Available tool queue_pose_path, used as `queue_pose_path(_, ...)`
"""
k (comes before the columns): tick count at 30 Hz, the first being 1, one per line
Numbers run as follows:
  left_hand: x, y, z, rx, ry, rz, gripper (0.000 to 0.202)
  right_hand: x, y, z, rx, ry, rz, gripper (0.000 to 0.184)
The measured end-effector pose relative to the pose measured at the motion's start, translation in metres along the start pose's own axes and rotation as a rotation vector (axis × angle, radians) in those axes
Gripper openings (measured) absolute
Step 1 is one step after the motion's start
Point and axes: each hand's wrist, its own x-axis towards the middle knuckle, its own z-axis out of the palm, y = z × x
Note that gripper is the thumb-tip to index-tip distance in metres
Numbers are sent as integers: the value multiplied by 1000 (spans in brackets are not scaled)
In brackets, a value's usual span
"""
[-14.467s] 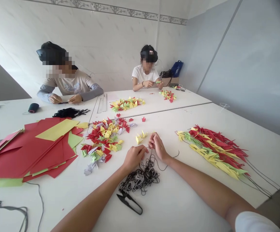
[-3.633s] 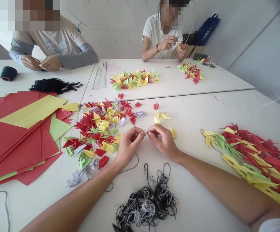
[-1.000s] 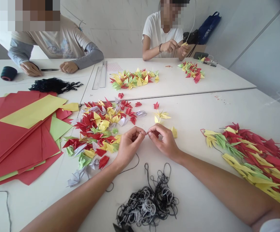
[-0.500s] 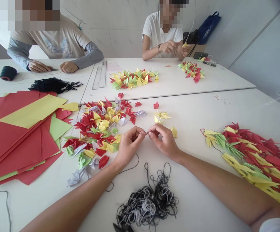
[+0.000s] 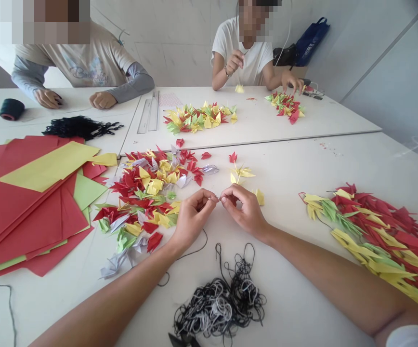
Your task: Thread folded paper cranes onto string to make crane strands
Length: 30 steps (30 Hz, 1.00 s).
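L hand (image 5: 193,217) & R hand (image 5: 243,209) sit low on the white counter (image 5: 303,164), just R of the crane pile, fingertips nearly meeting. L fingers (image 5: 208,196) are in a tight pinch on a thin pointed bit (image 5: 216,197), prob a needle, too small to be sure. R fingers (image 5: 228,193) are pinched narrow right beside it; can't tell if they grip the same bit or only the thread. Fingers hide most of whatever's held.

Landmark = pile of origami cranes (image 5: 147,197), red/yellow/green/lilac, loose & overlapping, so lower ones are hidden. Just R of it: short strand of cranes (image 5: 240,173) & a lone yellow crane (image 5: 259,196), near R hand. Thin black thread (image 5: 194,246) curves below L hand; its upper end disappears behind the hand. Black-grey thread tangle (image 5: 219,303) lies below the pile, w/ snips (image 5: 180,341) cut off by the frame edge. Far R of pile: long crane strands (image 5: 368,236), running off frame. L of pile: red/yellow/green paper sheets (image 5: 39,193). Beyond pile: 2 co-workers, hands (image 5: 102,100) & (image 5: 236,60); faces blurred.
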Motion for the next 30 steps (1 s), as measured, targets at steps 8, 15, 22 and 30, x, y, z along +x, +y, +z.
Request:
queue_pose_path(8,0,2,1,4,8,-9,18,0,0,-1,-9,-3,4,14)
queue_pose_path(15,0,3,1,-2,12,-3,19,0,1,0,-3,-7,0,14)
queue_pose_path(22,-1,5,1,-50,2,-22,19,0,1,0,12,0,11,13)
queue_pose_path(30,-1,4,2,-65,1,-17,15,0,2,0,16,4,10,13)
